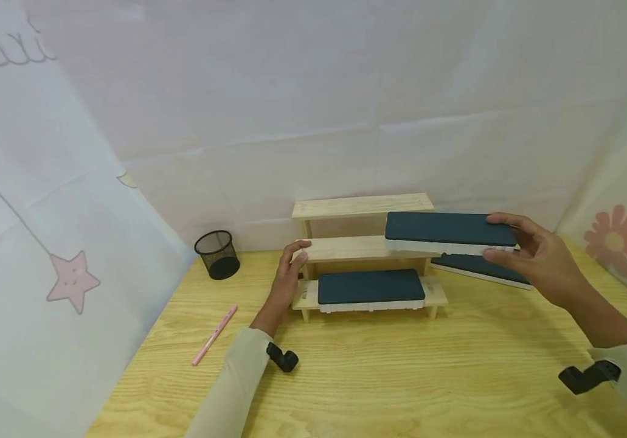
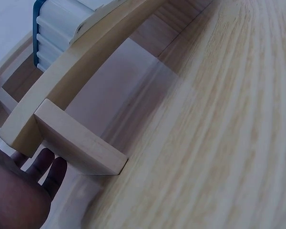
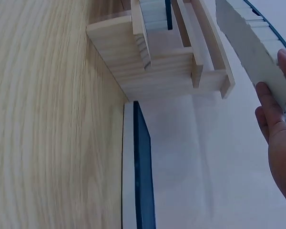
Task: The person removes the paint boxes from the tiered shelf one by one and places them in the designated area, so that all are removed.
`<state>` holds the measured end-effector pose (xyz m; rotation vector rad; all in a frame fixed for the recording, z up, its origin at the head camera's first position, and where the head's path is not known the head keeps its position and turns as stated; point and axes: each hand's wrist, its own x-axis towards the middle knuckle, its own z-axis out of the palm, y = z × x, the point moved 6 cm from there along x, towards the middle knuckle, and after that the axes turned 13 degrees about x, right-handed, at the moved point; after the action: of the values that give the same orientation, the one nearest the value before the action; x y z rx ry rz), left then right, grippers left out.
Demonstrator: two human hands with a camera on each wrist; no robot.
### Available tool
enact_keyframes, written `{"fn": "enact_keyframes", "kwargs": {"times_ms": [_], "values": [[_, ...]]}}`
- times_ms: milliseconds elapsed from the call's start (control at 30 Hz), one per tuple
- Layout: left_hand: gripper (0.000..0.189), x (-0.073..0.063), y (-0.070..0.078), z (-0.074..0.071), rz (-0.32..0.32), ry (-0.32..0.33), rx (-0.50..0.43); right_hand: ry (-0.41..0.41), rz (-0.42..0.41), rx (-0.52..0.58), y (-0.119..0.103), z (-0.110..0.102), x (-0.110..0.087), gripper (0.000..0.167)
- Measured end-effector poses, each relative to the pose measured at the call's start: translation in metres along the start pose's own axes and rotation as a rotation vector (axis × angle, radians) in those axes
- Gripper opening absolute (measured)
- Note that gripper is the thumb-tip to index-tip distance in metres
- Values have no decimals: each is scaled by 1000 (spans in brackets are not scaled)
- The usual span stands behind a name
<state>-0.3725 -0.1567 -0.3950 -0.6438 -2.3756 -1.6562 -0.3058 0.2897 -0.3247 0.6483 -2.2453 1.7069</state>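
Note:
A long white box with a dark blue lid [image 1: 450, 229] is pinched at its right end by my right hand [image 1: 545, 261], thumb below and fingers above. It is held up in front of the right part of a three-step wooden stand [image 1: 346, 247]. My left hand [image 1: 287, 277] grips the left end of the stand's middle step; in the left wrist view several fingers [image 2: 55, 176] curl behind the stand's end. A matching blue-lidded box [image 1: 370, 287] lies on the lowest step. The top step [image 1: 362, 205] shows bare wood.
Another blue-lidded box [image 1: 483, 270] lies on the table right of the stand, partly hidden by the raised box and right hand. A black mesh pen cup [image 1: 218, 255] and a pink pen [image 1: 214, 336] are on the left. A pale cloth wall [image 1: 291, 91] rises behind.

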Motion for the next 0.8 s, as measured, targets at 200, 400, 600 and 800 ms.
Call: {"fn": "enact_keyframes", "kwargs": {"times_ms": [200, 400, 600, 800], "values": [[40, 0, 0, 1, 19, -2, 4, 32, 7, -16, 5, -17, -14, 63], [40, 0, -1, 0, 9, -2, 1, 79, 0, -56, 10, -31, -26, 64], [40, -1, -1, 0, 17, -1, 33, 130, 47, -120, 19, -45, -36, 66], [42, -2, -2, 1, -22, -7, 22, 188, 81, -175, 23, -59, -45, 65]]}}
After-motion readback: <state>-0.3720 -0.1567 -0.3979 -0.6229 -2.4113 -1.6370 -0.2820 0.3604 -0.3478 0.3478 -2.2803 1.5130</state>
